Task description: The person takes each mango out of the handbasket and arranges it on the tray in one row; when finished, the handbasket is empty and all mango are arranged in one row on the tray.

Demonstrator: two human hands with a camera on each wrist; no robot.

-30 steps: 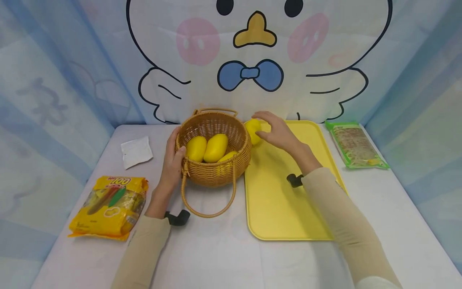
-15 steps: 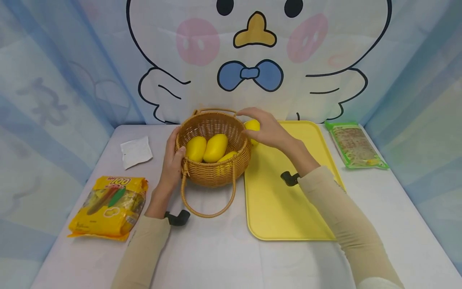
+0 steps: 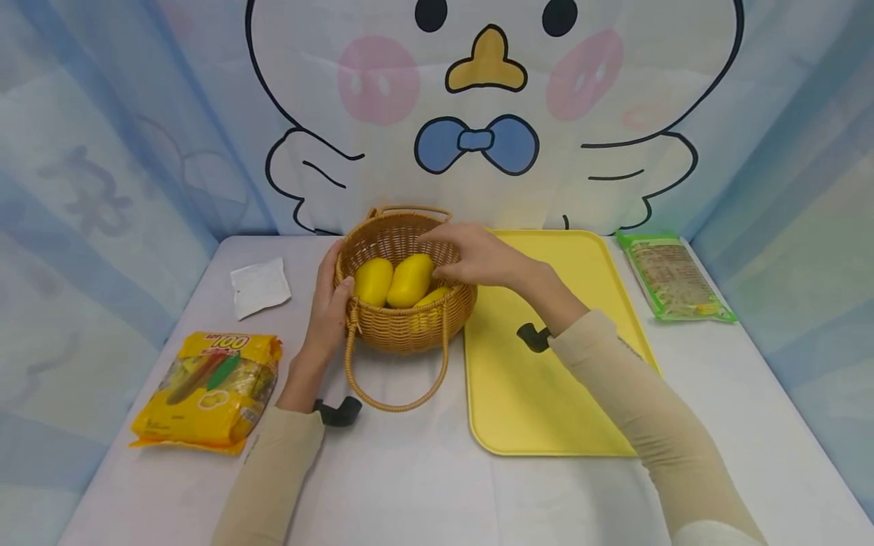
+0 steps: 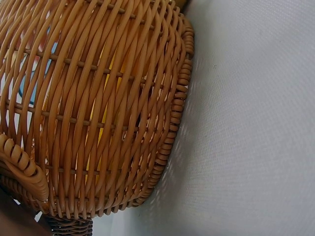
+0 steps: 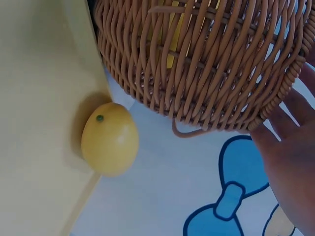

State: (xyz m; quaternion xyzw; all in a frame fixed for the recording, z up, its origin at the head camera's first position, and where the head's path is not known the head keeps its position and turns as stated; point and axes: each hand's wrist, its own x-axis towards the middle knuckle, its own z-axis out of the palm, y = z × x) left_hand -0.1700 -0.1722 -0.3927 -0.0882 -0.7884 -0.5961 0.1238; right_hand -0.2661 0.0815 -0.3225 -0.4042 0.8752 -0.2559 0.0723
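My left hand (image 3: pixel 326 312) grips the left side of a round wicker basket (image 3: pixel 399 334), thumb over its rim. Inside lie several yellow mango-like fruits (image 3: pixel 410 280). My right hand (image 3: pixel 481 256) reaches over the basket's right rim, fingers and thumb parted, fingertips above the inside near the fruits. In the right wrist view the fingers (image 5: pixel 283 123) lie at the rim with nothing seen between them. Another yellow fruit (image 5: pixel 109 139), with a green stem nub, sits by the tray's far edge; in the head view the right hand and basket hide it.
A yellow tray (image 3: pixel 546 371) lies right of the basket, under the right forearm. The basket's handle (image 3: pixel 397 408) hangs toward me. At left lie a yellow snack bag (image 3: pixel 208 390) and a white packet (image 3: pixel 260 288). A green-edged packet (image 3: pixel 672 277) is at far right. A printed curtain (image 3: pixel 478 197) stands behind.
My right hand has moved left, from beside the yellow fruit on the tray to over the basket's right rim. The left hand and basket have stayed put.
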